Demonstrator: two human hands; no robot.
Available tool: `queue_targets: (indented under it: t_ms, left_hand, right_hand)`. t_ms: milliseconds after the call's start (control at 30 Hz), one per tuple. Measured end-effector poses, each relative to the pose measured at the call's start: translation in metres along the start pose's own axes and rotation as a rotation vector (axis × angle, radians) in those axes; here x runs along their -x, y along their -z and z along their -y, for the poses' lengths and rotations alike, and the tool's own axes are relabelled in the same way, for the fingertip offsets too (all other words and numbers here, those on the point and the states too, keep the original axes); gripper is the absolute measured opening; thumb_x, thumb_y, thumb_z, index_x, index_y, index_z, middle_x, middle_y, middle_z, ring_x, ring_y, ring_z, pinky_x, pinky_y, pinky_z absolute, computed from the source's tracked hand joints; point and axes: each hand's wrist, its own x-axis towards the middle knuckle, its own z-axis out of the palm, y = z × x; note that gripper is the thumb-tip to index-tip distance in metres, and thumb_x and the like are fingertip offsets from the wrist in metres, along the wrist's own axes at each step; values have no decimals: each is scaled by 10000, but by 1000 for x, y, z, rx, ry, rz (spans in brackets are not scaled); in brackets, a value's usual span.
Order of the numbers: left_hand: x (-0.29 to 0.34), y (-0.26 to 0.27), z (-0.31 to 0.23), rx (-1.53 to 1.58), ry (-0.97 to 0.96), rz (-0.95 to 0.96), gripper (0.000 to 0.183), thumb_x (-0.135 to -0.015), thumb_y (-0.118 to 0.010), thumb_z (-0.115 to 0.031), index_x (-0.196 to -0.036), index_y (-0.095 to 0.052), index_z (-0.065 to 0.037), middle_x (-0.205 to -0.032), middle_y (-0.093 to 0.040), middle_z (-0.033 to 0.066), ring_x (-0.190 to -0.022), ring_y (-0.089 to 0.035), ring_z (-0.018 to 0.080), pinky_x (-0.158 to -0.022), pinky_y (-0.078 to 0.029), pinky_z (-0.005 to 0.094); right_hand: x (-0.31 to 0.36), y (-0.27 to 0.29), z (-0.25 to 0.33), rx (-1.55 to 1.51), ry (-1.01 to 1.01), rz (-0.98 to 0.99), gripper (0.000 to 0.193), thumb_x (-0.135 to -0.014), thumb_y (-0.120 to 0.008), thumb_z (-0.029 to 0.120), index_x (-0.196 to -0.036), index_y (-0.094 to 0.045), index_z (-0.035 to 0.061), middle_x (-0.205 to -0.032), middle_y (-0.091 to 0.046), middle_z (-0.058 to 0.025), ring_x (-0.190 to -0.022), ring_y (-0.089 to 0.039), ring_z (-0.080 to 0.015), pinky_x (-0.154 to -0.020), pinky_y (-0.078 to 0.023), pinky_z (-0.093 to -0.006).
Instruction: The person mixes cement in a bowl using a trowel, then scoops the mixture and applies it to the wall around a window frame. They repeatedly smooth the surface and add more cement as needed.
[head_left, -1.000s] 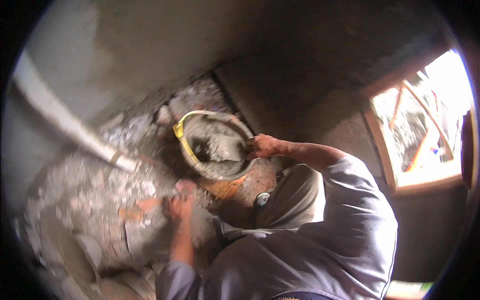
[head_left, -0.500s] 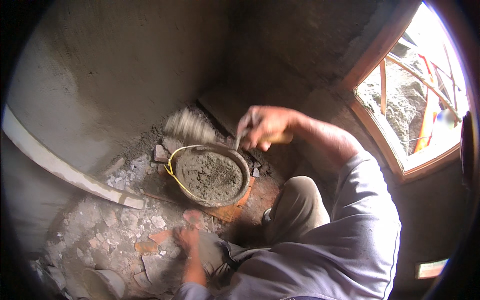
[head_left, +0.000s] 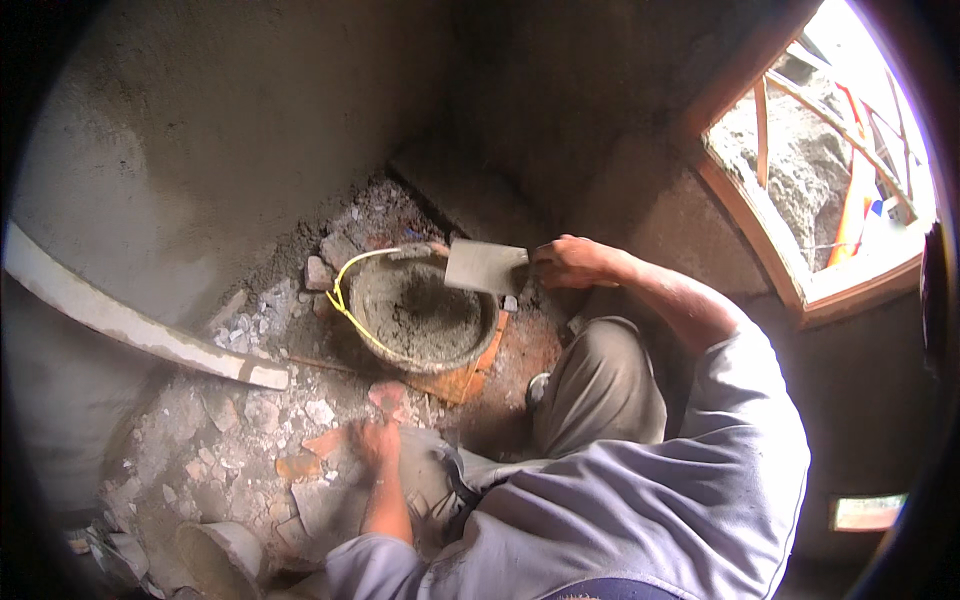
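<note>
My right hand [head_left: 575, 262] is closed around the handle of a trowel [head_left: 487, 266], its handle mostly hidden in my grip. The flat, grey rectangular blade hangs over the far right rim of a round bucket [head_left: 497, 335]. Inside the bucket lies wet grey mortar [head_left: 415, 305], rough on top with a darker hollow. A yellow bail handle [head_left: 340, 298] rests along the bucket's left side. My left hand [head_left: 376, 442] lies by my bent left leg, beside a reddish fragment [head_left: 388, 400]. It appears to hold nothing, its fingers loosely apart, though they show dimly.
An orange board or tile [head_left: 462, 385] lies under the bucket. Rubble [head_left: 262, 412] covers the floor at left, where a long pale strip [head_left: 150, 335] leans in. A grey container [head_left: 220, 560] lies lower left. Plastered walls meet behind; a wooden-framed window [head_left: 755, 225] stands right.
My right hand has moved right, drawing the trowel from beyond the bucket's far left rim to its far right rim. The view has shifted slightly. My left hand stays by the leg.
</note>
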Motion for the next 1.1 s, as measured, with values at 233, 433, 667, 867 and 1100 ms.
queue_targets:
  t_ms: [233, 433, 667, 867, 1100]
  left_hand:
    - [-15, -9, 50, 227, -143, -179, 721, -699, -685, -583, -1162, -613, -35, -1228, -546, 222, -1165, -486, 393, -1001, -369, 477]
    - [39, 12, 80, 338, -33, 159, 740, -824, -499, -647, -1322, -480, -100, -1340, -483, 196, -1237, -464, 344, -1011, -385, 436]
    - [125, -22, 135, 723, -73, 85, 669, -884, -491, -573, -1331, -481, -76, -1353, -467, 190, -1225, -467, 351, -1005, -389, 411]
    - [204, -28, 174, 999, -14, -167, 567, -878, -587, -468, -1198, -580, 0, -1138, -618, 220, -1065, -594, 324, -905, -450, 371]
    - [157, 41, 141, 626, 240, -75, 534, -879, -595, -408, -1095, -608, 80, -1038, -649, 209, -964, -604, 271, -874, -453, 375]
  right_hand:
    - [-93, -26, 103, 273, -68, 122, 356, -836, -596, 337, -1072, -631, 73, -1152, -604, -183, -1064, -584, -343, -869, -499, -430]
    - [-66, -42, 122, 89, 136, 27, 537, -825, -644, 309, -1255, -516, 14, -1145, -562, -231, -1107, -525, -364, -914, -431, -426]
    - [-81, -65, 98, -7, 191, -140, 371, -819, -626, 230, -1116, -586, 11, -950, -608, -175, -843, -599, -302, -766, -470, -395]
    - [-114, -70, 66, 71, 175, -12, 314, -840, -594, 217, -1064, -583, -3, -937, -626, -183, -840, -605, -288, -758, -466, -383]
    - [-35, 4, 124, -176, -103, -365, 429, -904, -555, 347, -1232, -568, 70, -1234, -576, -141, -1123, -563, -287, -937, -450, -364]
